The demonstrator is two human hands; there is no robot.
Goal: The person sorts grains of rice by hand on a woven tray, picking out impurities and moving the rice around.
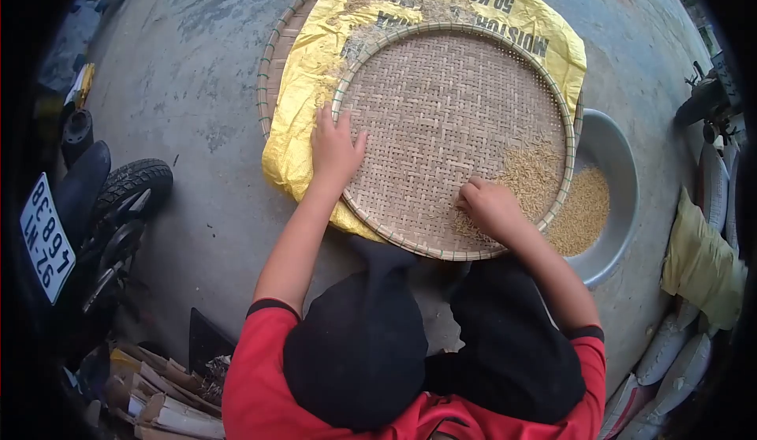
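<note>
Tray (438, 121) faces upward, circular, its open side beneath both hands (336, 154).

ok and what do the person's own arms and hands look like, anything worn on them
The left hand and right hand are bare, with no gloves visible. Short red sleeves end in dark cuff bands, leaving both forearms uncovered. No watch or bracelet shows.

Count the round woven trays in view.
2: the upper tray, with grain near the right hand; the lower tray, mostly hidden beneath the yellow sack. Others may be hidden.
</note>
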